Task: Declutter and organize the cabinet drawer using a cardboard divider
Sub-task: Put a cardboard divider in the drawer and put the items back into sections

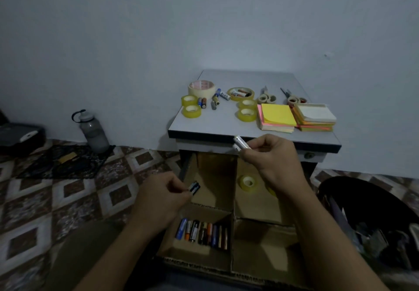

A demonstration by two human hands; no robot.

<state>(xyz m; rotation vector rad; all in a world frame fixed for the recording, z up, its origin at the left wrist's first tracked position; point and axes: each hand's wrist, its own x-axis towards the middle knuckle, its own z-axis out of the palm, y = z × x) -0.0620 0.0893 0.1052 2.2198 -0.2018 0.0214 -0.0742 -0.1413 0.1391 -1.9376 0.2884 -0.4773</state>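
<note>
Left hand (162, 196): you pinch dark batteries (195, 187) above the cardboard divider (217, 177).
Right hand (274, 157): you grip what look like two white batteries (241, 143).

Left hand (158, 200) and right hand (275, 161) bare; left forearm (113, 254) and right forearm (333, 243) bare too, uncovered all way down to lower frame edge; knuckle ridges faintly marked on back of right hand, finer detail lost in dim light; olive-khaki cloth (84, 250) at lower left, just beside left forearm, plain and smooth, probably garment over leg, cut unclear; darker blue-grey cloth (188, 285) at bottom edge between forearms, kind unclear.
</note>
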